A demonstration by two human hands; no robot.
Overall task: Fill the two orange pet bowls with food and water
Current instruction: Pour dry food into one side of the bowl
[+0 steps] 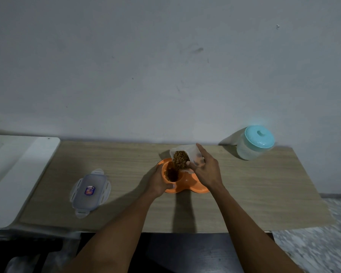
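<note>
An orange double pet bowl (193,189) sits mid-table. My left hand (159,181) grips its left rim. My right hand (206,170) holds a clear plastic food container (185,152) tilted over the left bowl. Brown kibble (180,159) fills the container's mouth and pours down into the left bowl (170,174), which holds a heap of kibble. The right bowl is mostly hidden behind my right hand; its visible part looks bare. A clear jug with a teal lid (254,143) stands at the back right of the table.
The container's clear snap-lock lid (90,192) lies flat on the wooden table (264,194) to the left. A white surface (12,174) adjoins the table's left end. A grey wall runs behind. Patterned floor (313,243) shows at the right.
</note>
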